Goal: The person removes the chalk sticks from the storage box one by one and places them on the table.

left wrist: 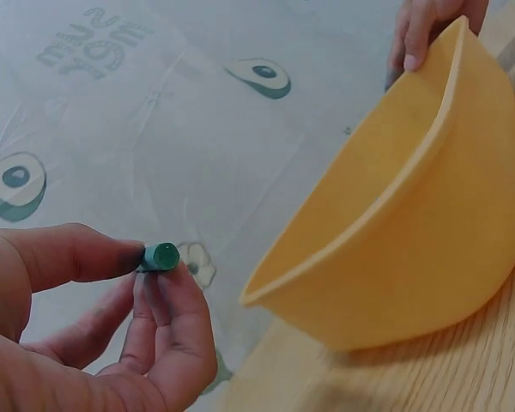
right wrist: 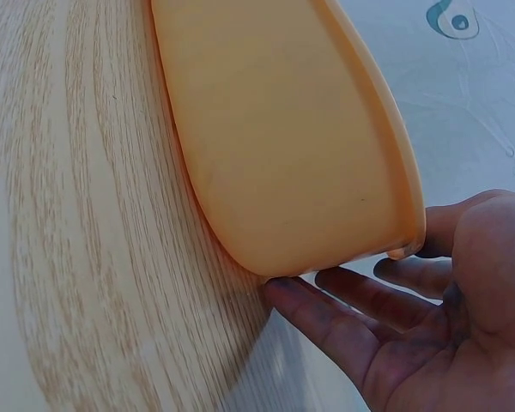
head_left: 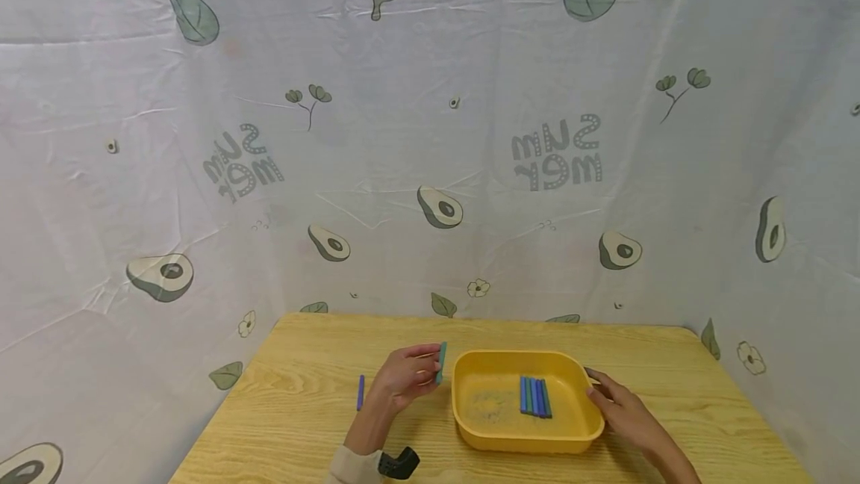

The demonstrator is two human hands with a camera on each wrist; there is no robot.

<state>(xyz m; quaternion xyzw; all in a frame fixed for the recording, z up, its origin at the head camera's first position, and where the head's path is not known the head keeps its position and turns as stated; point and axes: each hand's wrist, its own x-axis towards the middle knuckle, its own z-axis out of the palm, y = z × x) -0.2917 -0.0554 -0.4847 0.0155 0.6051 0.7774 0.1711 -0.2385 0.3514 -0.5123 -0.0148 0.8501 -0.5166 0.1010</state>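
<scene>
A green stick [head_left: 441,363] is pinched between the thumb and fingers of my left hand [head_left: 405,377], just left of the yellow tray [head_left: 524,443]. In the left wrist view the round end of the green stick [left wrist: 163,257] faces the camera. My right hand [head_left: 625,413] grips the tray's right end, thumb at the rim and fingers against the outer wall, as the right wrist view shows. Several blue and green sticks [head_left: 534,397] lie side by side inside the tray, right of its middle.
A single blue-purple stick [head_left: 360,393] lies on the wooden table [head_left: 302,364], left of my left forearm. Dark specks mark the tray's floor on its left side. A patterned white cloth [head_left: 376,140] hangs behind the table.
</scene>
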